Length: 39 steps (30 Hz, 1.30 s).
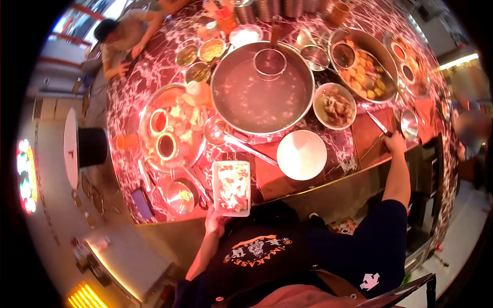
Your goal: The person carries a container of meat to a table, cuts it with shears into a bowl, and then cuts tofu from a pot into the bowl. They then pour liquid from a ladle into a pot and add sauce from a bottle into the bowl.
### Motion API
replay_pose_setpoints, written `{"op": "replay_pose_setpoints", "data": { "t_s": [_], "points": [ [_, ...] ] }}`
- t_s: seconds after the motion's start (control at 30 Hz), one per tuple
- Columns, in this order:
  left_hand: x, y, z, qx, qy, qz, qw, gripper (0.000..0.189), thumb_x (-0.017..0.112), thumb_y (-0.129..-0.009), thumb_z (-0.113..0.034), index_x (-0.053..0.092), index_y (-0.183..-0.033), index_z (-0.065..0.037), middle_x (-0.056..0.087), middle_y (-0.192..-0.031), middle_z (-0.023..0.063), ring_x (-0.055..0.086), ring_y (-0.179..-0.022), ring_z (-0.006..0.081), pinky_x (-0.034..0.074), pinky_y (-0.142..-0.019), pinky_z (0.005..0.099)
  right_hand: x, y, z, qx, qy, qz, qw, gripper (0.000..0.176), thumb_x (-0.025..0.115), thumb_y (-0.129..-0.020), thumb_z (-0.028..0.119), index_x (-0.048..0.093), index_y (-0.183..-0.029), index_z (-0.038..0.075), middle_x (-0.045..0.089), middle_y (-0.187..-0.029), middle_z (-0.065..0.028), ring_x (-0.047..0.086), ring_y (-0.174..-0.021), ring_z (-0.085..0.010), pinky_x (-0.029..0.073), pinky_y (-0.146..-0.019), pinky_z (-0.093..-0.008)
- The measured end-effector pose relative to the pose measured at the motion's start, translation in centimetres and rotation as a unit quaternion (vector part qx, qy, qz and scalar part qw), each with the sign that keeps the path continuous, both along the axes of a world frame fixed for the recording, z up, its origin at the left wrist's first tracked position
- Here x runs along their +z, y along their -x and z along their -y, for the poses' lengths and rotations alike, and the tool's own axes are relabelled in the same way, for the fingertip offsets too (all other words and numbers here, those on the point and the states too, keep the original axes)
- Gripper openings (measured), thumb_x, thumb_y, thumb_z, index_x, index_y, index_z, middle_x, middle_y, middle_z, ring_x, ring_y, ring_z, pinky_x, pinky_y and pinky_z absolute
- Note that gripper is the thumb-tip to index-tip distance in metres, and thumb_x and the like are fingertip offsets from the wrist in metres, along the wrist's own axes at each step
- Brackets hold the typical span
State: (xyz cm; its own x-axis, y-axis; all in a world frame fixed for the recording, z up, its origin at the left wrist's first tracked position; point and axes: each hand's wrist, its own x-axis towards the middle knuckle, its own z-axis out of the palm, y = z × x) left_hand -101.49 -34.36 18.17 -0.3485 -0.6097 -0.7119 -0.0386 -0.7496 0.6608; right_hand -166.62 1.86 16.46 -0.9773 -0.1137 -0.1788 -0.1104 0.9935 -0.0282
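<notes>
My left hand (215, 224) is closed on the near left corner of a white rectangular tub (231, 189) with pale and reddish food pieces in it. Over a brown mat (370, 138) on the right, my right hand (394, 141) holds the handle of a utensil (377, 122) with a shiny metal end, perhaps a knife or tongs. Between the hands sits a white round bowl (302, 155). Behind it is a large pot (263, 97) of cloudy liquid with a strainer (270, 61) at its far side. A bowl of meat (334, 106) stands right of the pot.
A big ladle (217, 130) lies left of the white bowl. Farther left are a round tray (179, 120) with sauce cups and a phone (142, 201). A pan of yellow chunks (365, 77) stands at the back right. Another person (123, 38) leans at the far left edge.
</notes>
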Motion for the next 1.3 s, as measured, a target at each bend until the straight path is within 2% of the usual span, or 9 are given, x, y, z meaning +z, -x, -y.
{"op": "replay_pose_setpoints", "data": {
  "t_s": [0.43,0.63,0.7,0.77,0.8,0.9,1.13,1.2,1.3],
  "points": [
    [-6.1,1.1,-2.5,0.09,-0.015,-0.056,0.994,0.024,0.055,-0.087,-0.013,0.049,-0.109,-0.006,0.057,-0.086,0.0055,0.055,-0.065,0.0147,0.045,-0.056,0.0266,-8.5,-3.7,-0.2,0.111,-0.021,-0.068,0.991,0.049,0.059,-0.08,0.036,0.045,-0.112,0.002,0.062,-0.107,-0.0288,0.06,-0.1,-0.0452,0.047,-0.084,-0.0513],
    [-9.3,-1.1,-2.3,0.052,-0.063,-0.07,0.994,0.033,0.052,-0.09,-0.006,0.047,-0.123,-0.005,0.063,-0.105,0.0098,0.067,-0.088,0.0208,0.058,-0.076,0.0336,-14.1,-1.5,-4.7,-0.009,0.149,-0.024,0.988,0.059,0.07,-0.072,0.043,0.056,-0.108,-0.002,0.066,-0.098,-0.0231,0.065,-0.09,-0.0362,0.048,-0.085,-0.0455],
    [-10.7,-1.7,-2.4,0.054,-0.087,-0.084,0.991,0.037,0.056,-0.09,-0.008,0.048,-0.126,-0.008,0.061,-0.107,0.0076,0.063,-0.095,0.0206,0.054,-0.081,0.0347,-10.8,-7.6,-0.1,-0.107,0.273,0.034,0.955,0.036,0.075,-0.076,0.033,0.062,-0.066,0.001,0.055,-0.055,-0.0022,0.052,-0.043,-0.0131,0.039,-0.039,-0.0287],
    [-11.9,-1.9,-2.5,0.06,-0.092,-0.097,0.989,0.037,0.054,-0.092,-0.01,0.047,-0.128,-0.008,0.06,-0.111,0.0082,0.062,-0.099,0.0209,0.053,-0.084,0.0346,-16.6,-6.8,-1.3,-0.085,0.331,-0.011,0.94,0.026,0.069,-0.079,0.022,0.062,-0.065,0.001,0.055,-0.056,-0.0034,0.049,-0.041,-0.0137,0.036,-0.038,-0.0292],
    [-11.9,-2.0,-2.3,0.046,-0.1,-0.105,0.988,0.037,0.054,-0.092,-0.011,0.047,-0.129,-0.009,0.059,-0.112,0.0086,0.062,-0.1,0.0214,0.052,-0.086,0.0349,-18.3,-7.1,-1.1,-0.068,0.388,-0.072,0.916,0.026,0.064,-0.074,0.016,0.067,-0.078,-0.009,0.063,-0.061,-0.0118,0.062,-0.059,-0.0223,0.049,-0.059,-0.0376],
    [-12.2,-3.1,-2.3,-0.004,-0.115,-0.125,0.985,0.038,0.053,-0.094,-0.015,0.045,-0.131,-0.01,0.058,-0.113,0.0089,0.061,-0.103,0.023,0.051,-0.089,0.0359,-17.4,-11.6,1.7,-0.049,0.35,-0.222,0.909,0.035,0.064,-0.069,0.013,0.06,-0.098,-0.006,0.06,-0.102,-0.0234,0.059,-0.096,-0.0341,0.045,-0.088,-0.042],
    [-11.4,-5.4,-2.4,-0.069,-0.123,-0.079,0.987,0.046,0.053,-0.095,-0.02,0.036,-0.137,-0.01,0.059,-0.116,0.0131,0.06,-0.105,0.0269,0.051,-0.088,0.0377,-14.6,-16.0,2.7,0.003,0.087,-0.04,0.995,0.052,0.065,-0.073,0.033,0.062,-0.105,-0.008,0.064,-0.104,-0.0307,0.061,-0.105,-0.0438,0.049,-0.086,-0.0485],
    [-11.1,-9.1,-2.2,-0.079,-0.097,-0.042,0.991,0.045,0.053,-0.094,-0.018,0.039,-0.136,-0.009,0.06,-0.117,0.0135,0.061,-0.106,0.0258,0.051,-0.086,0.0366,-12.5,-15.2,4.6,-0.135,0.214,0.158,0.954,0.069,0.067,-0.071,0.05,0.063,-0.112,-0.005,0.068,-0.1,-0.0244,0.066,-0.1,-0.0351,0.051,-0.086,-0.0424],
    [-11.8,-9.8,-1.7,-0.137,-0.082,-0.026,0.987,0.039,0.054,-0.093,-0.016,0.046,-0.131,-0.007,0.063,-0.113,0.0111,0.061,-0.104,0.0211,0.05,-0.086,0.0336,-17.0,-11.7,1.0,0.023,0.172,0.101,0.98,0.061,0.076,-0.067,0.04,0.065,-0.107,-0.005,0.07,-0.096,-0.0145,0.066,-0.091,-0.0228,0.051,-0.08,-0.0364]
  ]
}}
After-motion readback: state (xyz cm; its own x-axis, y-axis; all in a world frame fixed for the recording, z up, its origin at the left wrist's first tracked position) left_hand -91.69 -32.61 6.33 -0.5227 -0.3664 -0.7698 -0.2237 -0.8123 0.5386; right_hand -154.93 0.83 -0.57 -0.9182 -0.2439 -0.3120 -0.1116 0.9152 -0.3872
